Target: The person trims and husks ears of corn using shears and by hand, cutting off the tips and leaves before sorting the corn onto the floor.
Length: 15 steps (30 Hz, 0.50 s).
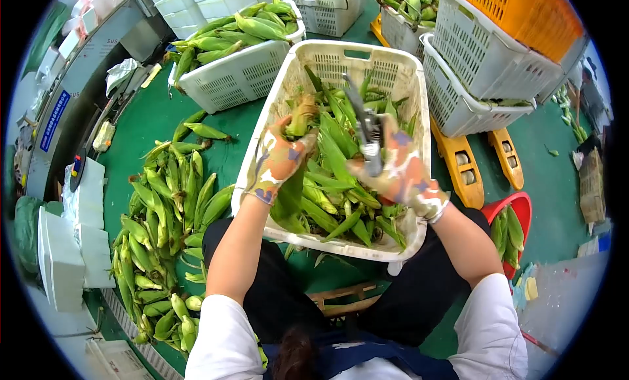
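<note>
My left hand, in a camouflage-patterned glove, is closed around an ear of corn. The ear's brownish end sticks up past my fingers, and green husk hangs below. My right hand, gloved alike and slightly blurred, grips pruning shears with dark metal parts and a silver spring. Both hands are over a white plastic crate between my knees. Inside the crate lie green corn husks and leaves, partly hidden by my hands.
A pile of unhusked corn lies on the green floor at left. Beyond it stands a white crate heaped with corn. Stacked crates, a yellow pallet jack and a red bucket with corn are at right.
</note>
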Tool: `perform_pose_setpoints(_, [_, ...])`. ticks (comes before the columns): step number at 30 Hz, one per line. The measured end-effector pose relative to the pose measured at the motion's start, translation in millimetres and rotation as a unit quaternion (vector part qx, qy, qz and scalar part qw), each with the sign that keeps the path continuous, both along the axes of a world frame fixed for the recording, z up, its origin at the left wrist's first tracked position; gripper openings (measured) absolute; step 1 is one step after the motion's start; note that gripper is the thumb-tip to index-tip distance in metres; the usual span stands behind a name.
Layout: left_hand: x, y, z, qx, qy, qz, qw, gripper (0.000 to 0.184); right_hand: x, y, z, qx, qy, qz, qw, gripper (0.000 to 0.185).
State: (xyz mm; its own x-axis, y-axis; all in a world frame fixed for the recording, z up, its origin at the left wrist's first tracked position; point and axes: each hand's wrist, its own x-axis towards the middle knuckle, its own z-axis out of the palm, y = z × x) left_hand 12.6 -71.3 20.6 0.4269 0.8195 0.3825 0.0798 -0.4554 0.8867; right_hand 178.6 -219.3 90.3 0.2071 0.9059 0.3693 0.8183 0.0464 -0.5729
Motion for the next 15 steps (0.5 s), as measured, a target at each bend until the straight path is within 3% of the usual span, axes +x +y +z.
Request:
perform_pose_setpoints(2, [4.6,-20.4,18.8,0.165,0.252,0.048,0.953,0.041,-16.3,13.7,-21.0,0.016,0.004,-0.03,0.999,0.073])
perform_pose_setpoints(3, [10.8,-24.7,15.2,0.161,0.247,0.022,0.955,0.047,-18.9,22.9,-25.7,-0.043,0.096,-0.018,0.994,0.073])
perform_pose_setpoints(4, [16.9,-29.0,11.7,0.156,0.242,-0.004,0.958,0.053,-21.6,28.7,-23.9,0.04,0.083,-0.004,0.996,0.062])
perform_pose_setpoints(6, [26.6,-42.9,43.1,0.035,0.339,-0.032,0.94,0.061,-12.2,49.4,-30.1,0.008,0.167,-0.034,0.985,0.048])
perform_pose_setpoints(8, [23.3,-37.6,31.6,0.073,0.299,-0.025,0.951,0.07,8.5,59.7,-22.1,-0.021,0.255,-0.136,0.957,0.038])
perform_pose_setpoints(10, [14.6,-29.0,29.6,0.046,0.237,-0.021,0.97,0.077,44.7,72.8,-29.5,0.021,0.25,-0.217,0.943,0.038])
perform_pose_setpoints(12, [-1.2,-8.9,15.4,0.136,0.202,0.001,0.97,0.073,68.0,60.9,-15.7,-0.075,0.246,-0.207,0.944,0.04])
perform_pose_setpoints(13, [-8.8,3.3,2.8,0.052,0.206,-0.008,0.977,0.071,77.6,56.7,-35.4,-0.031,0.219,-0.175,0.959,0.042])
perform_pose_setpoints(15, [-17.4,17.5,-10.6,-0.032,0.202,-0.011,0.979,0.069,54.5,28.9,-15.5,-0.13,0.178,-0.071,0.973,0.05])
